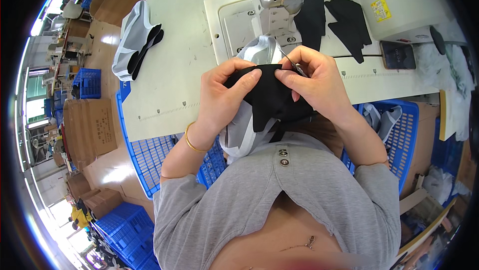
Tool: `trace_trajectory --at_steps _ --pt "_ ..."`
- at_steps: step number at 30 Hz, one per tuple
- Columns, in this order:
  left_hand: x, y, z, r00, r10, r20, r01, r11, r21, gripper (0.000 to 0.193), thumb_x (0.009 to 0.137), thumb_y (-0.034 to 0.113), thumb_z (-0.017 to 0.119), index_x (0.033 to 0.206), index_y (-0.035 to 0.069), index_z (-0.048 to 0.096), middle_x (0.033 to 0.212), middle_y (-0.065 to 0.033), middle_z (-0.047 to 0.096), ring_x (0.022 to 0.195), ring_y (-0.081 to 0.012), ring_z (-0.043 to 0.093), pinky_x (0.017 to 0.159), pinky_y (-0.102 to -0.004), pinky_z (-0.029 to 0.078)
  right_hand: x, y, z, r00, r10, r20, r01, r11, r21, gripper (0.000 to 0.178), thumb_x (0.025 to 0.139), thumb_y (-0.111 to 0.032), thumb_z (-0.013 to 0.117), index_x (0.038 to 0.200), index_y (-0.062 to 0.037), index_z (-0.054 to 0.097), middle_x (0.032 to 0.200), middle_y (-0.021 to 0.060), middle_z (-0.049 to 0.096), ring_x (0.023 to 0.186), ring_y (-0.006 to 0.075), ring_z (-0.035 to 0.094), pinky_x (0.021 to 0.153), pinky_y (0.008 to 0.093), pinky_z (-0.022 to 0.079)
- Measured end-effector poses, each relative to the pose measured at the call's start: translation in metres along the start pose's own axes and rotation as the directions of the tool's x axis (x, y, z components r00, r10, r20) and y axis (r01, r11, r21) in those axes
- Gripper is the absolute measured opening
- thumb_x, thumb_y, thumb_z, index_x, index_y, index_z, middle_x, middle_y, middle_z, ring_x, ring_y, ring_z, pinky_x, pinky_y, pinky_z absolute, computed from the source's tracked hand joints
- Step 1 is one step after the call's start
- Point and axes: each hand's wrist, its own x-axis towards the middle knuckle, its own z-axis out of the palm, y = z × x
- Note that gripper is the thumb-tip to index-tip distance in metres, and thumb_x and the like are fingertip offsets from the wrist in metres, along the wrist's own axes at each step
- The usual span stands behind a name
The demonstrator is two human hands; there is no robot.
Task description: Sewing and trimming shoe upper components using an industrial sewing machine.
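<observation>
My left hand point(229, 90) pinches the upper left edge of a black fabric piece point(272, 93) between thumb and fingers. Close beside it, my right hand point(314, 80) grips the same edge with thumb and forefinger. A slim dark metal tool point(298, 68) with a thin pointed end is tucked in the right fingers; its kind is partly hidden. Grey-and-white fabric point(239, 130) hangs below the black piece over my lap, and more grey fabric point(260, 49) shows behind it. Just beyond my hands stands the sewing machine point(279, 0).
On the white table point(169, 60) lies a grey-and-black fabric piece point(137, 40) at left. Black cut pieces point(347, 23) lie right of the machine, near a dark flat box point(397, 55). Blue baskets point(149, 162) stand below the table on both sides, the right basket point(405, 137) holding grey pieces.
</observation>
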Motion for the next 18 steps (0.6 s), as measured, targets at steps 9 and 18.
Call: trace_trajectory --at_steps 9,18 --pt "-0.001 -0.003 -0.003 0.997 0.065 -0.029 -0.064 0.998 0.019 0.012 0.090 0.009 0.069 0.093 -0.003 0.069 0.083 -0.0002 0.066 0.077 -0.0045 0.057 0.068 -0.0200 0.047 -0.003 -0.001 -0.007 1.000 0.017 0.003 -0.017 0.999 -0.036 0.013 0.085 -0.010 0.072 0.085 -0.0012 0.063 0.068 -0.0003 0.059 0.054 0.0034 0.053 0.047 0.0196 0.041" --pt "-0.005 0.002 -0.002 0.994 0.103 -0.046 -0.103 0.995 0.020 0.011 0.089 0.008 0.070 0.094 -0.003 0.070 0.082 -0.0005 0.065 0.077 -0.0056 0.057 0.069 -0.0207 0.046 -0.007 0.010 -0.007 0.998 0.017 -0.055 -0.010 0.991 0.135 0.012 0.087 -0.008 0.071 0.086 -0.0005 0.062 0.069 -0.0002 0.061 0.054 0.0031 0.054 0.046 0.0190 0.037"
